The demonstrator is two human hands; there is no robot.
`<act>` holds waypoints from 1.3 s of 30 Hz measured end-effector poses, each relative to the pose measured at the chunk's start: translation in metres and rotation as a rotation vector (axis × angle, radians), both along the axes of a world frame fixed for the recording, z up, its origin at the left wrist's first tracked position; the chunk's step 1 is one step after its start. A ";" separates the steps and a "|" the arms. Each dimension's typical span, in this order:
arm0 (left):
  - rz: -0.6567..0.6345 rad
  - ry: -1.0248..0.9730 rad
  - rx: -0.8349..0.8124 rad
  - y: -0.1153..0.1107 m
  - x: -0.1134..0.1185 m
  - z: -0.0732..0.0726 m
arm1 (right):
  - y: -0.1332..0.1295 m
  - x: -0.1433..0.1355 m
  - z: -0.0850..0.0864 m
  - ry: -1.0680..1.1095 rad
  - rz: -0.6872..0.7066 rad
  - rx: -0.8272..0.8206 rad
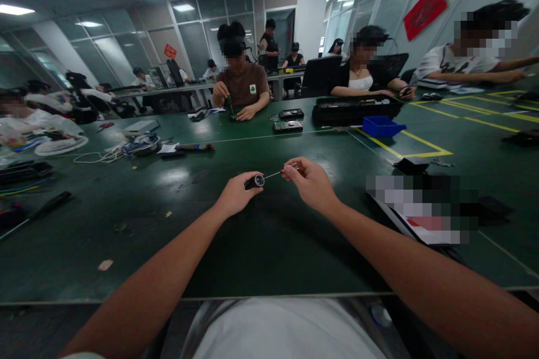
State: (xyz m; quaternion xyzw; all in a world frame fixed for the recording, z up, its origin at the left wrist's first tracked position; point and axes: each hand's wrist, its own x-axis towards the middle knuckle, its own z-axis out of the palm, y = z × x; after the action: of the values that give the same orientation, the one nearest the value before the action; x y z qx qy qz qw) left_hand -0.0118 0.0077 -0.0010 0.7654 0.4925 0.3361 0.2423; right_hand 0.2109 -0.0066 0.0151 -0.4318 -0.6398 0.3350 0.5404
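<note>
My left hand (239, 195) grips a small black cylindrical part (255, 182), its round, light-rimmed end turned toward the right. In my right hand (310, 180) is a screwdriver (283, 171) with a red handle, held between thumb and fingers. Its thin metal shaft points left and its tip is at the open face of the black part; whether it touches anything inside is too small to tell. Both hands are above the green table (252, 258), near its middle. The fingers of each hand are closed.
A blue bin (382, 125) stands at the back right beside a long black device (357, 110). Hard drives (288, 120) lie farther back. Left of centre are a pen-like tool (197, 147) and tangled cables (141, 145). A long screwdriver (54, 202) lies far left. Several people sit around.
</note>
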 end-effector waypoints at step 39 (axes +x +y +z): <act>-0.140 0.275 0.111 -0.006 0.002 0.011 | 0.013 -0.001 -0.003 0.560 -0.053 -0.403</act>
State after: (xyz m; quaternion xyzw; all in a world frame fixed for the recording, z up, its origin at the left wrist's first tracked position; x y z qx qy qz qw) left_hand -0.0097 0.0018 0.0104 0.8487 0.4473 0.2374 0.1528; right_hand 0.2102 0.0068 0.0125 -0.4375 -0.3762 0.5459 0.6075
